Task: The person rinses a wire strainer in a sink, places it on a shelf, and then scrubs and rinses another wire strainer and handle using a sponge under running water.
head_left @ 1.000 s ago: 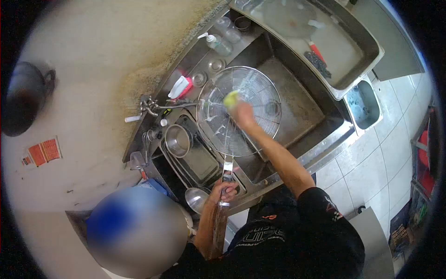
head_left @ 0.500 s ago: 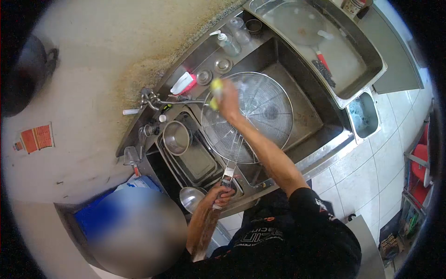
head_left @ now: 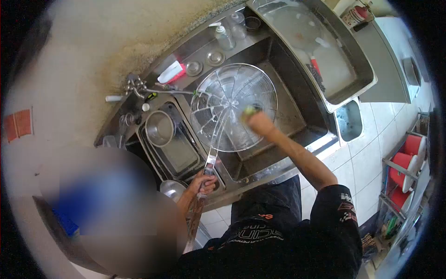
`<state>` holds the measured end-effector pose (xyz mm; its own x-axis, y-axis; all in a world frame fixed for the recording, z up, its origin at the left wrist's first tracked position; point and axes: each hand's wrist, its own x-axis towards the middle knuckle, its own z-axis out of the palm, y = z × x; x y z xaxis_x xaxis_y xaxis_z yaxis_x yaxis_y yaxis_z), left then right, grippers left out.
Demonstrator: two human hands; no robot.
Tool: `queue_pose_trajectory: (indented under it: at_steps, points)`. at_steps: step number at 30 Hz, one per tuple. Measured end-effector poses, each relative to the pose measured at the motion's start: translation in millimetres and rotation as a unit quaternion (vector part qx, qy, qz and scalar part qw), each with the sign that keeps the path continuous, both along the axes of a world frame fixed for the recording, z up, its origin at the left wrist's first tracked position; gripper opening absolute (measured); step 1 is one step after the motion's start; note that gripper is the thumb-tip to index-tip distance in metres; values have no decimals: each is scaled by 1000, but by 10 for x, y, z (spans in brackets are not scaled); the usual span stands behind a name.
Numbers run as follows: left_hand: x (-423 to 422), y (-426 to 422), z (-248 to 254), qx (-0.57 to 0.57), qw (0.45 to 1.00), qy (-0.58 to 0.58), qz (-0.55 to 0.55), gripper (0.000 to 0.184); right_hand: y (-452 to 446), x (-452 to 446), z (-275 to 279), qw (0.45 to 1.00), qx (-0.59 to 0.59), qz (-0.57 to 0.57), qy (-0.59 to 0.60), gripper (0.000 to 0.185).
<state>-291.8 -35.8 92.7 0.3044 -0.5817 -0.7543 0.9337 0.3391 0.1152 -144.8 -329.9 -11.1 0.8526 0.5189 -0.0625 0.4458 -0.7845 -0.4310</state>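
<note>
A large round wire strainer (head_left: 218,125) with a long handle lies over the sink basin, white suds streaked along its spokes. My left hand (head_left: 203,182) is wrapped round the strainer's handle near the sink's front edge. My right hand (head_left: 261,123) is closed on a yellow-green sponge (head_left: 249,112), pressed to the mesh on the right side of the strainer. Motion blurs the fingers of that hand a little.
Left of the strainer, a steel pot (head_left: 160,129) sits on rectangular trays (head_left: 183,156). A tap (head_left: 135,86) reaches over from the wall side. A soap bottle (head_left: 225,37) and round lids (head_left: 215,57) line the back ledge. A large water-filled tray (head_left: 371,83) stands at the right.
My right hand has swept the sponge from the strainer's upper left to its right side. More suds show on the spokes. The whole view has shifted.
</note>
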Motion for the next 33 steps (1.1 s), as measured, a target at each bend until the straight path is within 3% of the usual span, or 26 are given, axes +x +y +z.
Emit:
queue_pose_trajectory:
  at_steps: [1,2,3,5,7,9,11,13,15,17,19,20,22,23,25,26,27,29,30,31,33]
  points:
    - [14,-33,-70,23,1000,4,15,60,-129,157,13,987,-57,-134,66,20]
    - [0,-64,-134,46,998,12,32,62,-136,135,6,990,-32,-135,23,21]
    - [75,-142,-97,42,999,-18,17,63,-112,29,-135,991,-38,-121,33,21]
    - [155,-174,-149,-8,998,-42,38,46,78,-345,-560,984,-6,179,-21,11]
    - [227,-260,-46,-25,997,-44,60,40,-254,70,-126,984,-166,66,23,24]
    - [348,-343,62,20,997,-76,-7,60,-495,490,-35,980,-108,-165,-14,27]
    - [328,-391,-42,-11,999,-52,-4,59,-473,834,420,941,15,-310,-134,30]
    - [313,-508,-50,-20,1000,-5,-1,58,-340,1184,280,874,312,-359,-104,29]
    - [230,-606,-146,6,999,-22,-27,57,79,1317,269,911,248,-228,-240,36]
    - [237,-655,-126,-6,1000,10,-18,59,383,1311,375,931,287,2,-223,32]
    - [280,-679,-69,-30,998,57,2,61,76,1501,432,929,281,-20,-241,23]
    - [308,-699,37,-19,1000,4,5,62,-86,1540,434,926,278,-34,-252,17]
    - [272,-678,-19,29,999,-46,6,65,-446,1370,443,928,133,-104,-333,15]
    - [281,-703,-13,18,998,-51,14,65,-535,1113,273,971,44,-133,-195,15]
    - [384,-786,-22,29,994,-88,61,65,-728,504,15,985,-81,-153,19,14]
    - [434,-765,-53,17,993,-96,60,65,-904,185,128,989,-81,-101,71,26]
    - [464,-722,-92,53,987,-146,44,65,-1067,-90,328,987,24,-150,58,37]
    - [506,-628,-189,78,979,-185,25,65,-1557,-464,742,961,140,-220,-97,39]
    - [518,-572,-227,103,981,-155,48,65,-1785,-644,1084,930,137,-338,-43,26]
    - [557,-549,-253,130,981,-127,67,64,-1955,-686,1515,894,126,-412,-122,22]
    - [741,-535,-175,102,976,-172,83,64,-2472,-837,1613,749,166,-594,-240,26]
